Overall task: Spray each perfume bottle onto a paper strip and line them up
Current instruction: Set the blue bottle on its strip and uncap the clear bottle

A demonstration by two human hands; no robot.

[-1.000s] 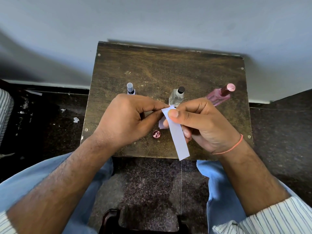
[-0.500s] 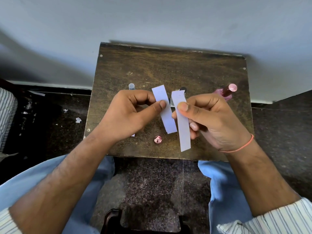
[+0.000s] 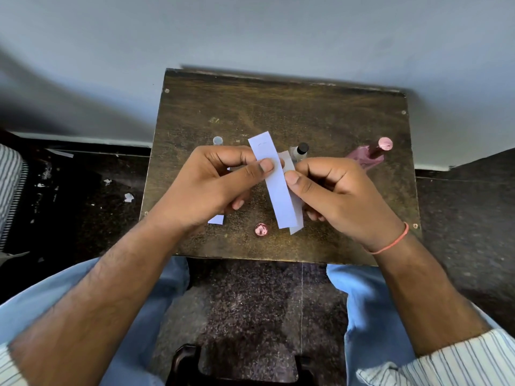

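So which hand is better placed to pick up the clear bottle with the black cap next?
Probably the right hand: the clear bottle stands just beyond its knuckles. Both hands pinch paper strips, so it must first free its fingers.

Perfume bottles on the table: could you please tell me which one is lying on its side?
The pink bottle at far right; the other two stand upright.
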